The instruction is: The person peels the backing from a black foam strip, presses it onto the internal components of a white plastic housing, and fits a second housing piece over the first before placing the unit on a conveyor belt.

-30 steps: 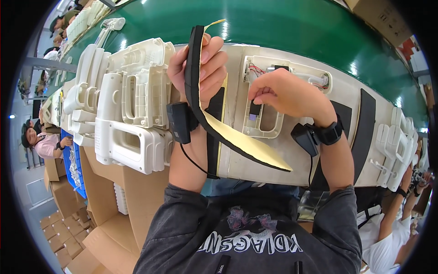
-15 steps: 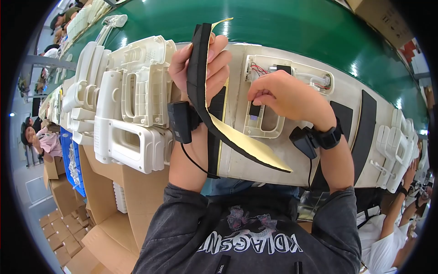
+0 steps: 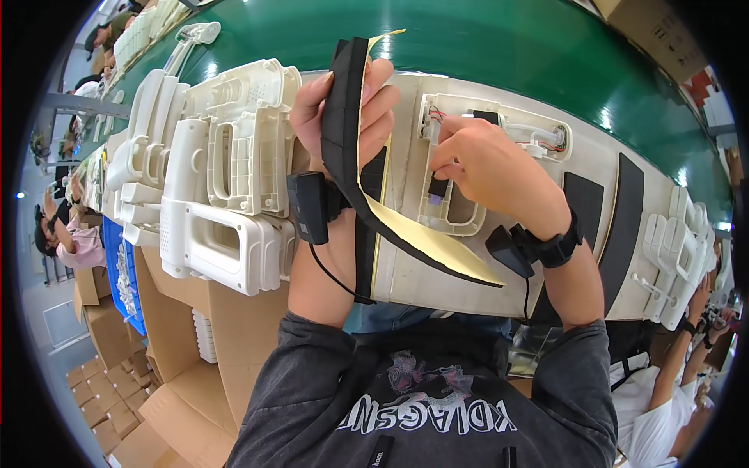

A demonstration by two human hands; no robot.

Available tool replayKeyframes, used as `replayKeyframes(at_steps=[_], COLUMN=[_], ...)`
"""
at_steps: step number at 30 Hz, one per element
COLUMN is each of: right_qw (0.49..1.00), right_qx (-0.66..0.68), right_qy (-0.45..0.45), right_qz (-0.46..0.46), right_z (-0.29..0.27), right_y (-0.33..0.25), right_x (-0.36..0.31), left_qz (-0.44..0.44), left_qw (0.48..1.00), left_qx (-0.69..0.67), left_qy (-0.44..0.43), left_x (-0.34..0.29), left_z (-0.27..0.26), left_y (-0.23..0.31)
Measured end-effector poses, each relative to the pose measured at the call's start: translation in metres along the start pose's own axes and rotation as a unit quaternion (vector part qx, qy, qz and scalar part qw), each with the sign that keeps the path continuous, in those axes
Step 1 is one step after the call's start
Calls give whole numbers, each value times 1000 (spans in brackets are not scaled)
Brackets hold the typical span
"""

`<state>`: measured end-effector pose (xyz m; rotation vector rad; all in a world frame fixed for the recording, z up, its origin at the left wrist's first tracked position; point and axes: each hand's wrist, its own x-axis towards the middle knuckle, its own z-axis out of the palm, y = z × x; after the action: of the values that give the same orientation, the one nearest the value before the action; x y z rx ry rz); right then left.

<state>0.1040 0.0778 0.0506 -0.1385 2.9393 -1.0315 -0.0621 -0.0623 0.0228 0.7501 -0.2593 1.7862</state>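
My left hand (image 3: 374, 105) is closed round the upper part of a long black foam strip (image 3: 343, 140). Its yellow backing paper (image 3: 425, 234) peels away at the top, and the free end droops to the right over the table. Under my right hand (image 3: 491, 164) lies an off-white plastic housing half (image 3: 466, 228) with a looped handle, red wires and a clear tube. The right fingers are curled together at the left side of its handle, close to a small black foam piece (image 3: 438, 188). Whatever those fingertips pinch is hidden.
White housing shells (image 3: 226, 234) are stacked left of my left arm. Black foam sheets (image 3: 622, 203) lie to the right, before more white housings (image 3: 663, 249). A green surface (image 3: 484, 39) runs behind the table. Cardboard boxes (image 3: 183, 327) and a blue bin (image 3: 117, 273) stand lower left.
My right hand has shifted slightly up and right over the housing. The strip's free end has risen a little. At far left, a person in pink has raised their arms.
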Motion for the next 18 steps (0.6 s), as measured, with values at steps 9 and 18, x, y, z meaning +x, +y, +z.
replayKeyframes(at_steps=[9, 18], right_qw=[997, 906], right_qx=[43, 401], right_qy=[62, 136], right_qz=[17, -25], right_z=[-24, -78], right_y=[4, -19], right_x=[-3, -36], left_qz=[7, -40], left_qw=[998, 932], left_qx=[7, 224], left_qy=[60, 282], left_x=[-1, 14], left_z=[11, 36], left_y=[-6, -44])
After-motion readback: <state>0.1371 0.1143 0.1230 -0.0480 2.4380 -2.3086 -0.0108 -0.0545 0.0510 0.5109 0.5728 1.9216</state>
